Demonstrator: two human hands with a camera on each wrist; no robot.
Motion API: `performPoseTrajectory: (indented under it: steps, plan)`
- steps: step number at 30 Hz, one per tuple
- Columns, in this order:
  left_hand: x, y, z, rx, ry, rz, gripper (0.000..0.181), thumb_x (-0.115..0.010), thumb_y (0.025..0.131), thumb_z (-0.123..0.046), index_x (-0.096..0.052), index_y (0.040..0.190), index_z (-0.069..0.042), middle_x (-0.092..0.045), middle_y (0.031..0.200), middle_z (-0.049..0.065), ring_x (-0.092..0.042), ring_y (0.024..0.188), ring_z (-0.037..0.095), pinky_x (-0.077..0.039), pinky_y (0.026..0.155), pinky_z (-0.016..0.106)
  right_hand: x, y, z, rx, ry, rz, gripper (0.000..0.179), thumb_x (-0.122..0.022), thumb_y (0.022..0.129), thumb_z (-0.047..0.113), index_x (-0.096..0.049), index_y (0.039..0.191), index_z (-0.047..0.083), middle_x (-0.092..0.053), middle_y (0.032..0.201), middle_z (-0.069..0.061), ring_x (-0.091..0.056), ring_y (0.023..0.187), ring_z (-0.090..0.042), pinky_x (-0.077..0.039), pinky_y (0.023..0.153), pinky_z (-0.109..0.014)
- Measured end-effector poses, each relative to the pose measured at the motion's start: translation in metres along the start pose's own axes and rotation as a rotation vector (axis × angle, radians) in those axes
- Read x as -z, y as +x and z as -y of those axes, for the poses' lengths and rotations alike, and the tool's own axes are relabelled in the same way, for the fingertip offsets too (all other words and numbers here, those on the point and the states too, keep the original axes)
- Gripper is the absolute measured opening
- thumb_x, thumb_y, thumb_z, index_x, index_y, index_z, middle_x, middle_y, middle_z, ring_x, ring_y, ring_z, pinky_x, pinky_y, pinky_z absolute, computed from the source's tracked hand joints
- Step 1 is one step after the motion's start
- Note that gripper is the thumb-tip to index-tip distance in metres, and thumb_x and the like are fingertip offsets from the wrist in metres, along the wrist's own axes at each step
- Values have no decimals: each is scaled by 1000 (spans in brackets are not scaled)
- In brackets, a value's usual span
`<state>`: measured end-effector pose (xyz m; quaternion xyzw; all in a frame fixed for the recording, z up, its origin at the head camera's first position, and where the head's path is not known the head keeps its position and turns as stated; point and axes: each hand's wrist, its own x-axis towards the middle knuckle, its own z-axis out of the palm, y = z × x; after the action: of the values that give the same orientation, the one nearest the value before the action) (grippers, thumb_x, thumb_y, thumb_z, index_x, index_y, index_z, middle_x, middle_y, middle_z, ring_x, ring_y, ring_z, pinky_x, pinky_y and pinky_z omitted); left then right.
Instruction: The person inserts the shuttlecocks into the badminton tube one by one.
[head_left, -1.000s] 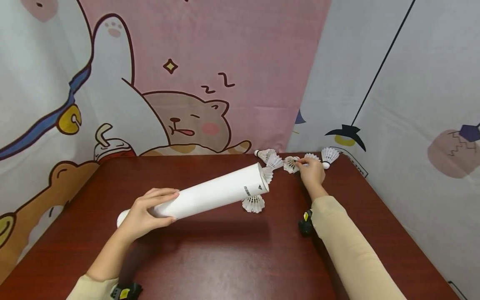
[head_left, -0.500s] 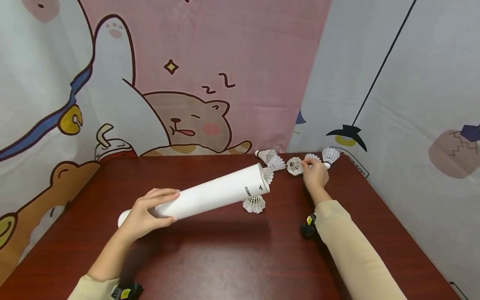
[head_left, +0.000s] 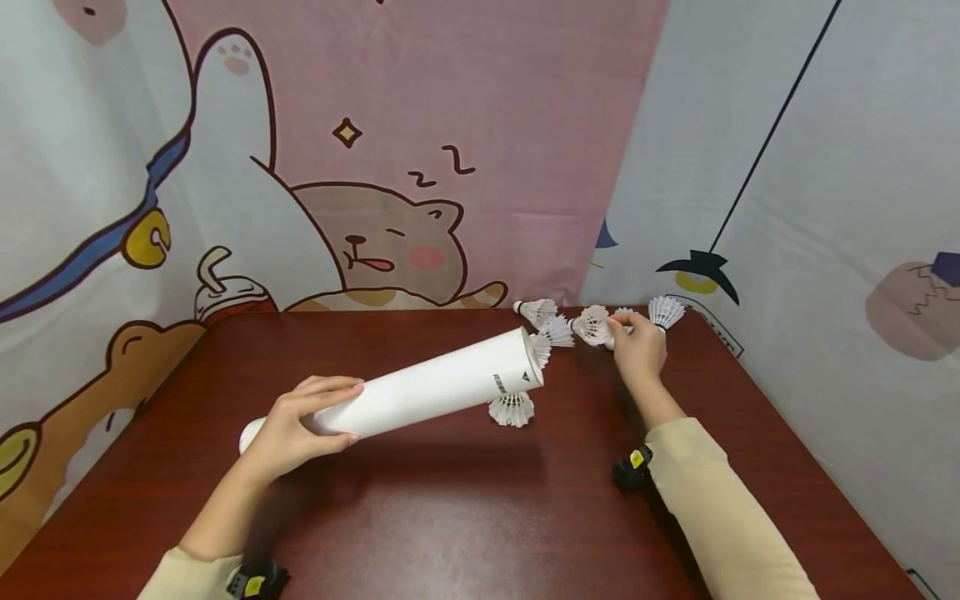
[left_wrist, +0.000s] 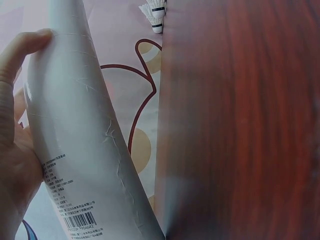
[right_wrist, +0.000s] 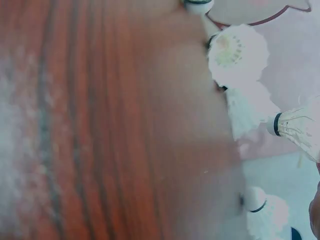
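White and long, the tube [head_left: 435, 383] stays gripped in the left hand [head_left: 296, 423]; fingers [head_left: 619, 322] of the right hand [head_left: 639, 346] pinch a feathered shuttlecock [head_left: 592, 325], whose cork [right_wrist: 272, 124], out of sight earlier, now shows left of them.

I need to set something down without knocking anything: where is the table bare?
The table is bare in front of the white tube, between the two sleeves, and behind it up to the patterned cloth. The back right is crowded: shuttlecocks cluster near the right hand, and another shuttlecock lies near the tube's right end.
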<state>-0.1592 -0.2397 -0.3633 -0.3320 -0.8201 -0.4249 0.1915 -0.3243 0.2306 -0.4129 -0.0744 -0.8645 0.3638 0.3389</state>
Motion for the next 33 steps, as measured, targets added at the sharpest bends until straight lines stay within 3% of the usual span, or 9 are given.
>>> performPoseTrajectory:
  steps: [9,18,26,33]
  plan:
    - [-1,-1,1,-36,16,-9,60,-86,57,11,-67,113,7,-63,115,21,-53,107,15,-39,85,18,18,-6,18,92,181,-52,13,-74,85,12,-73,88,0,-70,84,-11,-44,58,-14,-31,53,-23]
    - [-1,-1,0,-30,12,-8,59,-86,57,11,-67,113,7,-63,115,21,-53,107,15,-39,85,18,37,-17,41,153,359,-42,9,-75,82,4,-71,82,-4,-62,69,-8,-37,51,-5,-28,46,-18]
    - [-1,0,0,-7,-2,-4,58,-86,58,11,-67,113,8,-63,116,22,-53,108,16,-38,87,18,57,-30,64,137,586,71,7,-71,82,-6,-67,83,-11,-61,71,13,-41,54,-2,-32,50,-16]
    - [-1,1,0,-15,-4,-6,59,-86,58,12,-66,113,8,-62,115,22,-53,108,17,-38,87,18,79,-43,94,116,748,201,19,-70,83,-6,-59,86,-21,-63,73,8,-49,61,-2,-41,59,-16]
